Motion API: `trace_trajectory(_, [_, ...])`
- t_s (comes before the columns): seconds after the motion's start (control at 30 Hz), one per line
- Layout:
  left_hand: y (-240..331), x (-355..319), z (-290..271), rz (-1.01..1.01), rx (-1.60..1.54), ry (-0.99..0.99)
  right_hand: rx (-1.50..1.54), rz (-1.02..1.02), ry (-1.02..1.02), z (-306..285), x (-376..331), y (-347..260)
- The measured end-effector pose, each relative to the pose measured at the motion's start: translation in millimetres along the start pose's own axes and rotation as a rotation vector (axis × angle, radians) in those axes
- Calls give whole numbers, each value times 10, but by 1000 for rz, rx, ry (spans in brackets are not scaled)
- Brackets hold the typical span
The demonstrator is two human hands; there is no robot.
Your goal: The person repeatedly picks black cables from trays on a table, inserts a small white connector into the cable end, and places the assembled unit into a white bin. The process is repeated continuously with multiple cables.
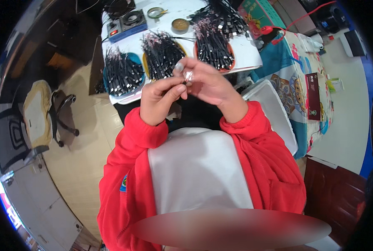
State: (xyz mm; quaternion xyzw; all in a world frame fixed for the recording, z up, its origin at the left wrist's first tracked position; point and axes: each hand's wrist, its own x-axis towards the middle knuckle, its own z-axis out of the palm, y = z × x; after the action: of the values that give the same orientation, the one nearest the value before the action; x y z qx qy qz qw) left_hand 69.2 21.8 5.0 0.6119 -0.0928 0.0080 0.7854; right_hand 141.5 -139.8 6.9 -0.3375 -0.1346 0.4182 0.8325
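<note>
My left hand (159, 98) is closed, its thumb and index finger pinching a short dark cable (184, 82) with fine reddish wires at its end. My right hand (209, 81) is curled in close beside it, fingers bent round the wire end; a whitish cover sits on one fingertip. What its fingers grip is too small to make out. Both hands are raised in front of the table edge. Beyond them, bundles of short black cables lie in a blue tray (140, 62), a yellow tray (145, 67) and an orange tray (232, 58).
On the white table (165, 29) stand a blue-grey device (128, 26) with a lit red switch, a round tin (180, 26) and a ring-shaped roll (155, 12). More black cables (224, 19) lie behind. A white foam box (274, 111) is at right; a chair (40, 111) stands left.
</note>
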Motion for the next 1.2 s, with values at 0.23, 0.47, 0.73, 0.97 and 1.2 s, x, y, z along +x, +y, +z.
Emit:
trace_trajectory(0.23, [-177,253,-20,-111,-202,121,-798,-264,419,-713,101,-327])
trace_trajectory(0.47, [-256,392,46,-147,-286,166,-1849,-569,689,-1436,410,-902])
trace_trajectory(0.73, [-237,370,-6,-144,-268,190,-1867,-643,687,-1348,537,-896])
trace_trajectory(0.97, [-124,499,129,13,-374,327,-1449,-640,583,-325,163,-823])
trace_trajectory(1.2, [-10,458,298,81,-484,376,-1276,-596,559,283,-15,-176])
